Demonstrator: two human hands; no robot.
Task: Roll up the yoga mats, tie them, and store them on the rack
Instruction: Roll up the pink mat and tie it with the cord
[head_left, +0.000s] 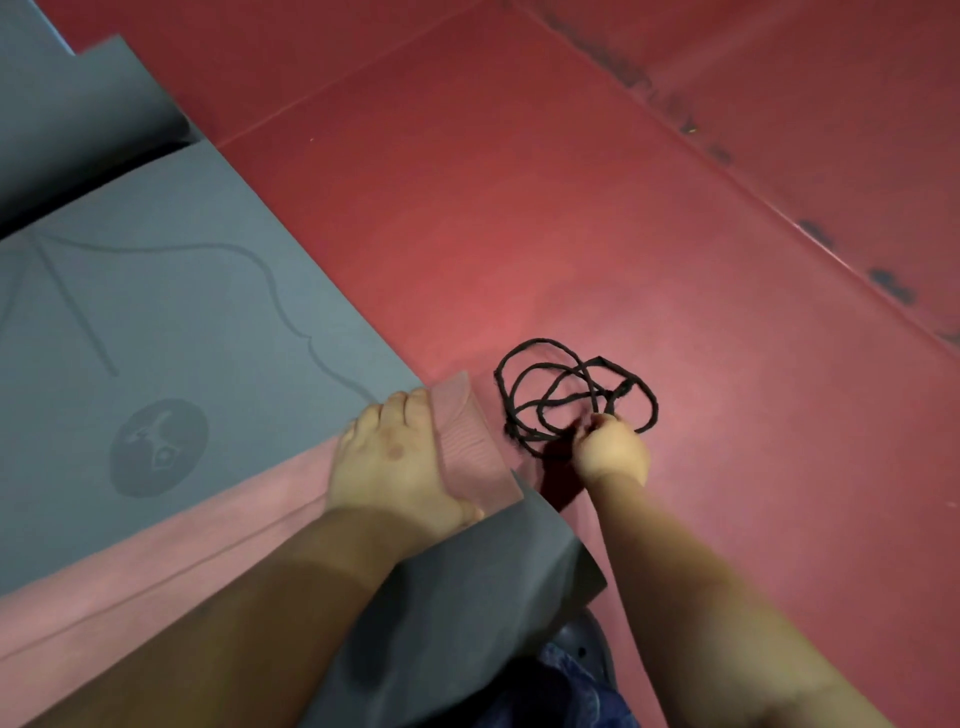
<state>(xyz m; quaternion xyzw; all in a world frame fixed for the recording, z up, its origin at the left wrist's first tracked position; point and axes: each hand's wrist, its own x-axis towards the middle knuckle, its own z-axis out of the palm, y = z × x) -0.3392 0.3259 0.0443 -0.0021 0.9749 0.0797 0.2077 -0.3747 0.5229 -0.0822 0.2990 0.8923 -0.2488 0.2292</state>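
Observation:
A grey yoga mat (171, 322) with a printed logo and lines lies flat on the red floor at the left. Its near end is rolled up, showing the pink underside (156, 540) along the roll. My left hand (395, 462) presses down on the roll near its right end, fingers over the top. To the right of the mat, a tangled black cord (566, 389) lies on the floor. My right hand (613, 447) pinches a strand of that cord at its near edge.
A second grey mat (78, 114) overlaps the first at the upper left. Red floor mats (571, 208) with seams and dark scuffs (883, 280) fill the right side. A dark shoe and blue jeans (576, 675) show at the bottom.

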